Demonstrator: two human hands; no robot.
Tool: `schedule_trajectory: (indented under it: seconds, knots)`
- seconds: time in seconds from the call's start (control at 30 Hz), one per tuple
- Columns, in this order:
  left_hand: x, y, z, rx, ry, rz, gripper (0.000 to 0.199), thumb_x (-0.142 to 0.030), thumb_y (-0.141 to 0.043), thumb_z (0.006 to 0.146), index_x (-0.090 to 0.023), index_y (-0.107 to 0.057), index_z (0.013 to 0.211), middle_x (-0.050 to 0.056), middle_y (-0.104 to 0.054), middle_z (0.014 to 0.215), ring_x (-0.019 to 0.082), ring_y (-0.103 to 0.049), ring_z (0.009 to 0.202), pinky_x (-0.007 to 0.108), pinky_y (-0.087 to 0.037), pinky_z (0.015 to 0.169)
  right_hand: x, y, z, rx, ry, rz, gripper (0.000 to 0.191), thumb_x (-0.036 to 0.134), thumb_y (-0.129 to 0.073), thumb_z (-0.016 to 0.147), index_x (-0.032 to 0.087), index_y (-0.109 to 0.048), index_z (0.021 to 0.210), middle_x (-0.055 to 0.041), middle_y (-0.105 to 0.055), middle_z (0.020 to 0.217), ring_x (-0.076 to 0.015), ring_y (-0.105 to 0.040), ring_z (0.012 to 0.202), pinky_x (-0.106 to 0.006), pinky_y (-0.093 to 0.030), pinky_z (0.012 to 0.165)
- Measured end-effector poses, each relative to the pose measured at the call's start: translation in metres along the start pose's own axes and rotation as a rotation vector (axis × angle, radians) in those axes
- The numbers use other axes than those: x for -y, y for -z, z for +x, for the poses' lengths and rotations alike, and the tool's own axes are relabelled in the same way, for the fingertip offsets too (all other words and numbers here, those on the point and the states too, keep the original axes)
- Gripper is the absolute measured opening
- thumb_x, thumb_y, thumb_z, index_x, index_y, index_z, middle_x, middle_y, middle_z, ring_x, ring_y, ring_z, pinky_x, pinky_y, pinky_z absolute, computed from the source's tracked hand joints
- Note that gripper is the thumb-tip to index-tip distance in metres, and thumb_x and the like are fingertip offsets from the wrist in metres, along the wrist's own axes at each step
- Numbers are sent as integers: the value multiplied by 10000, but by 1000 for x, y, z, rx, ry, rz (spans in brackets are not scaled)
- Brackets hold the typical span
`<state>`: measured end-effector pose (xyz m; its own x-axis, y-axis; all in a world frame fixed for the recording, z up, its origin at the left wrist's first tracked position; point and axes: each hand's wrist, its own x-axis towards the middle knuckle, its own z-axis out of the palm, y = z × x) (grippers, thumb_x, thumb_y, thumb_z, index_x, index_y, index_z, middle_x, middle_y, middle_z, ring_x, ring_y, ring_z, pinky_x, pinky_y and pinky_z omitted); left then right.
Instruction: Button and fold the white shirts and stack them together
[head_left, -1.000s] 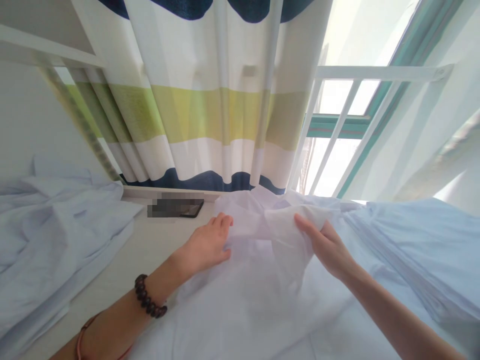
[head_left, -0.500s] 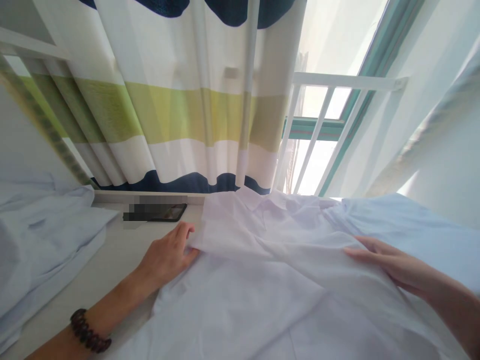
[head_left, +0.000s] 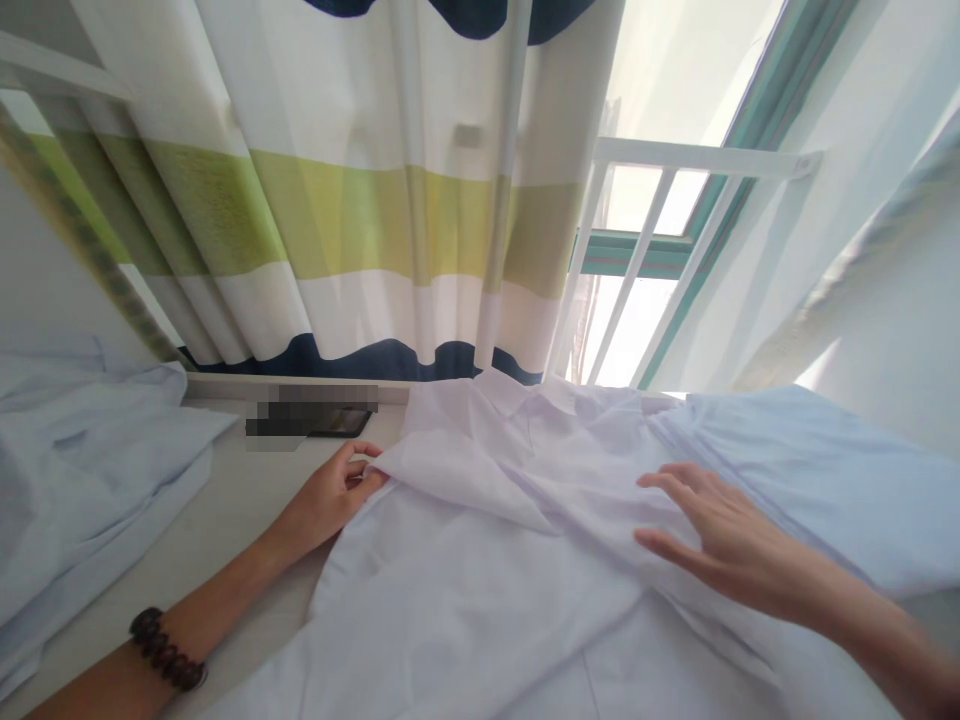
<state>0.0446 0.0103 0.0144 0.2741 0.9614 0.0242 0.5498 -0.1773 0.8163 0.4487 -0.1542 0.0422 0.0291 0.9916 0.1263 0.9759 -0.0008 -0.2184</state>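
A white collared shirt (head_left: 465, 590) lies spread in front of me, its collar (head_left: 525, 397) at the far side. Part of it is folded over the middle in loose creases. My left hand (head_left: 334, 492), with a dark beaded bracelet (head_left: 166, 650) on the wrist, pinches the shirt's left edge between thumb and fingers. Over the right part of the shirt hovers my right hand (head_left: 720, 535), open, thumb and fingers apart, holding nothing. Whether its fingertips touch the cloth I cannot tell.
Crumpled pale clothing (head_left: 90, 480) is heaped at left. Folded light-blue cloth (head_left: 825, 480) lies at right. A dark phone (head_left: 349, 422), partly blurred out, rests on the white surface (head_left: 247, 500) near its back edge. Behind are a striped curtain (head_left: 360, 215) and a white railing (head_left: 697, 158).
My right hand has let go of the shirt's right side and moved left, its fingers spreading. My left hand has shifted slightly left and up with the pinched edge.
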Motion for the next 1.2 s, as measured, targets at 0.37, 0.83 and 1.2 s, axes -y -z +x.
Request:
schedule_trajectory:
  seconds: [0.37, 0.83, 1.2]
  knots:
    - [5, -1, 0, 11, -81, 65, 430, -595, -571, 778, -211, -532, 968, 61, -723, 945, 255, -690, 841, 326, -515, 756, 16, 23, 8, 206, -36, 156, 205, 342, -429, 865, 249, -592, 781, -33, -666, 727, -233, -628, 689, -337, -478, 634]
    - [2, -8, -7, 24, -131, 243, 423, -449, -336, 905, -207, -414, 1243, 86, -613, 1111, 238, -609, 1001, 373, -473, 908, -35, 31, 29, 205, -169, 397, 445, 570, -542, 816, 272, -634, 1134, -80, -648, 1129, -282, -625, 1005, -404, -514, 868]
    - [3, -8, -1, 11, -81, 243, 503, -540, -389, 830, -208, -466, 1200, 77, -634, 1129, 245, -623, 995, 326, -501, 834, -18, 11, -22, 275, 55, -47, 483, 231, -563, 790, 194, -533, 1270, -131, -563, 1265, -309, -518, 1181, -452, -411, 999]
